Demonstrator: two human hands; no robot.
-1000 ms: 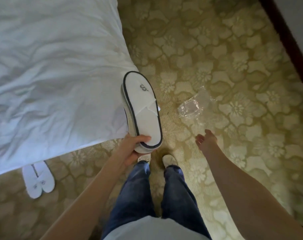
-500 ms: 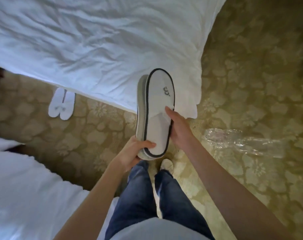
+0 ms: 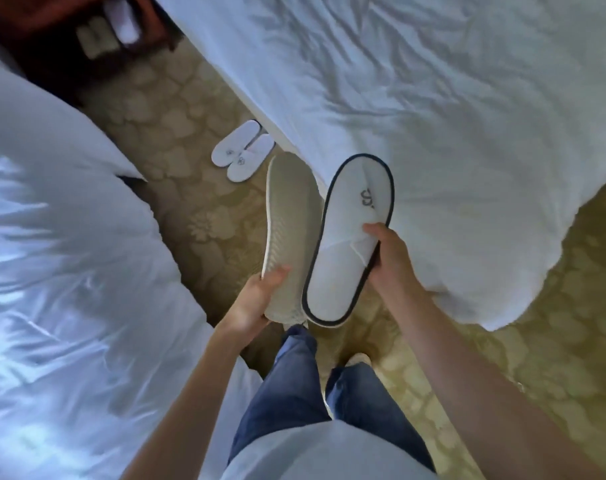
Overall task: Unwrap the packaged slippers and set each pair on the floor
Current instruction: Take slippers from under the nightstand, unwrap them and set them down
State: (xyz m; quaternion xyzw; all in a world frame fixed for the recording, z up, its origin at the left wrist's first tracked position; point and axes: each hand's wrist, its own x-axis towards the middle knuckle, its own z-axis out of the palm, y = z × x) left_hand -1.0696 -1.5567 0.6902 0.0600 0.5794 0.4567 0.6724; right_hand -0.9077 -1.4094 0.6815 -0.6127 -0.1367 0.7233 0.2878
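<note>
I hold one slipper in each hand above the carpet between two beds. My left hand (image 3: 256, 299) grips the heel end of a slipper turned sole-up (image 3: 291, 233), its ribbed beige underside facing me. My right hand (image 3: 388, 258) grips the side of a white slipper with a dark rim (image 3: 346, 244), top side up, a dark logo on its strap. The two slippers are side by side, nearly touching. Another white pair (image 3: 242, 150) lies on the floor at the foot of the right bed.
A white-covered bed (image 3: 433, 98) fills the upper right, a second white bed (image 3: 62, 271) the left. Patterned yellow carpet (image 3: 190, 209) runs between them. A dark wooden cabinet (image 3: 52, 26) with pale items stands at the top left. My legs and feet are below.
The stacked pair has been split: my right hand took the top slipper to the right while my left keeps the other. The view swung left; the plastic wrapper on the carpet is out of sight.
</note>
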